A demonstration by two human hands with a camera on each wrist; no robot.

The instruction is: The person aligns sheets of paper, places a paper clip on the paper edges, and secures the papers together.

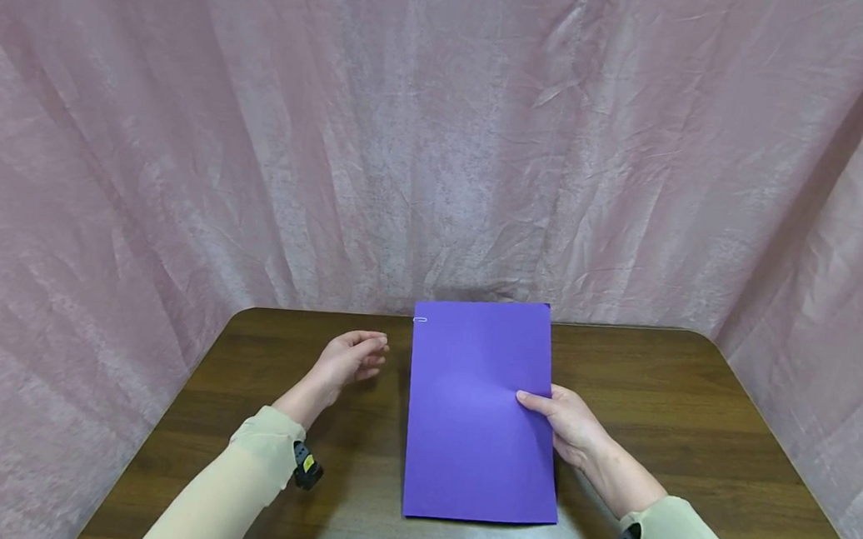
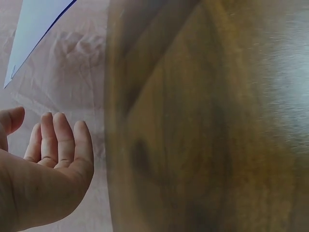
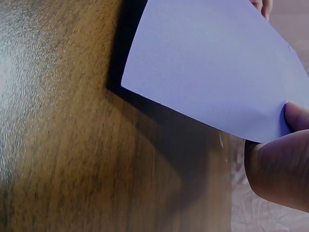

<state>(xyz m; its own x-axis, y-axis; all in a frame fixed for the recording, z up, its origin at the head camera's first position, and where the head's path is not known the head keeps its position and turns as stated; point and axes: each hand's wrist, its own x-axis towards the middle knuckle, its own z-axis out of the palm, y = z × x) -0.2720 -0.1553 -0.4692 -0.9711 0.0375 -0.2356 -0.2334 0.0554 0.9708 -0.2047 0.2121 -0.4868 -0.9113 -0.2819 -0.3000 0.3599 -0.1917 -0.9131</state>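
Note:
A purple sheet of paper (image 1: pixel 476 406) is held slightly above the brown wooden table (image 1: pixel 692 405), casting a shadow below it in the right wrist view. A small paper clip (image 1: pixel 420 320) sits at its far left corner. My right hand (image 1: pixel 567 425) pinches the sheet's right edge, thumb on top (image 3: pixel 294 118), the sheet (image 3: pixel 207 67) filling the upper part of that view. My left hand (image 1: pixel 350 360) hovers left of the sheet with relaxed, slightly curled fingers (image 2: pixel 60 140) and holds nothing. The sheet's corner (image 2: pixel 38 24) shows at the top left of the left wrist view.
A pink crinkled curtain (image 1: pixel 441 136) hangs behind and on both sides of the table. The table's far edge lies just behind the sheet. Small black wrist cameras (image 1: pixel 307 465) sit on both cream sleeves.

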